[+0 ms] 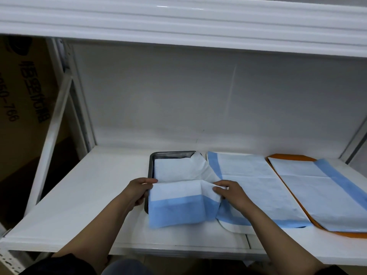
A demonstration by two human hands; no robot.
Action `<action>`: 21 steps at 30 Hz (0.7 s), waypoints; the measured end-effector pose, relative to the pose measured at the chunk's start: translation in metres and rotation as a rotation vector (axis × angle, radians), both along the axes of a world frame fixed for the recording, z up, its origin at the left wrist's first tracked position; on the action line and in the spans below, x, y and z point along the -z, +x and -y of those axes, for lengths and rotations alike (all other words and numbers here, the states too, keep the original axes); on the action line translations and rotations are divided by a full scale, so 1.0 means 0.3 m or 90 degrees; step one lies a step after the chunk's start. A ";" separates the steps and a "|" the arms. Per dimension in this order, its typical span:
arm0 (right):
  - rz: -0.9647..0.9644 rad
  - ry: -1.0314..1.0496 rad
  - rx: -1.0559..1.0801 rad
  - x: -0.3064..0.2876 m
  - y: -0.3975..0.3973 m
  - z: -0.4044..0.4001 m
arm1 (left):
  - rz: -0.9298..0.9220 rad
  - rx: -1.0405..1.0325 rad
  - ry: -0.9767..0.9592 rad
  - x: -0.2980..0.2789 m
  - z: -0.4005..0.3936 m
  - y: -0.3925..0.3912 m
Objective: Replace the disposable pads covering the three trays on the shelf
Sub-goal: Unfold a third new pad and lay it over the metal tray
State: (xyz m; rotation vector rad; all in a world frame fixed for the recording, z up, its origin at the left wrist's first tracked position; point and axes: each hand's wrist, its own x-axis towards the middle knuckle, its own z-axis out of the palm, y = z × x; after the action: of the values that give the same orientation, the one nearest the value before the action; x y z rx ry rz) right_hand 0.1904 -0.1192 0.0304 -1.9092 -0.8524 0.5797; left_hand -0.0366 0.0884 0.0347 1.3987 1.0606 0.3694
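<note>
A dark metal tray sits on the white shelf, left of the other two trays. A white-and-blue disposable pad lies crumpled in it, its near half folded over the front rim. My left hand pinches the pad's left edge. My right hand pinches its right edge. A white tray in the middle carries a flat pad. At the right, an orange tray carries another flat pad.
An upper shelf hangs over the work area. A brown cardboard box stands beyond the white upright at the left. Bare shelf surface stretches left of the metal tray.
</note>
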 end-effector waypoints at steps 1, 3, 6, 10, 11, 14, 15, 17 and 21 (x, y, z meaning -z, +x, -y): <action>0.015 -0.011 -0.004 -0.005 0.002 0.000 | -0.003 -0.003 0.009 -0.013 0.002 0.006; 0.033 -0.032 -0.010 -0.018 0.009 -0.001 | -0.008 -0.017 0.012 -0.041 0.004 0.020; 0.059 -0.050 -0.002 -0.046 0.018 -0.005 | -0.015 -0.036 0.005 -0.075 0.003 0.039; 0.080 -0.045 0.038 -0.078 0.012 -0.018 | 0.039 -0.079 -0.020 -0.091 0.012 0.059; 0.060 -0.033 0.052 -0.083 0.006 -0.024 | 0.059 -0.094 -0.028 -0.091 0.016 0.064; -0.071 0.048 0.109 -0.102 -0.008 -0.041 | 0.117 -0.125 -0.044 -0.098 0.028 0.083; -0.099 0.069 0.128 -0.106 -0.012 -0.050 | 0.133 -0.126 -0.048 -0.103 0.032 0.088; -0.125 0.089 0.153 -0.113 -0.017 -0.061 | 0.164 -0.126 -0.049 -0.119 0.042 0.095; -0.183 0.121 0.184 -0.104 -0.026 -0.072 | 0.183 -0.154 -0.009 -0.118 0.054 0.106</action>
State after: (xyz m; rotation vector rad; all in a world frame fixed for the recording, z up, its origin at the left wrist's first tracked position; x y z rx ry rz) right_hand 0.1827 -0.0975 0.0617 -1.6859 -0.4223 0.5571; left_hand -0.0048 0.0721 0.0700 1.1641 0.9921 0.7159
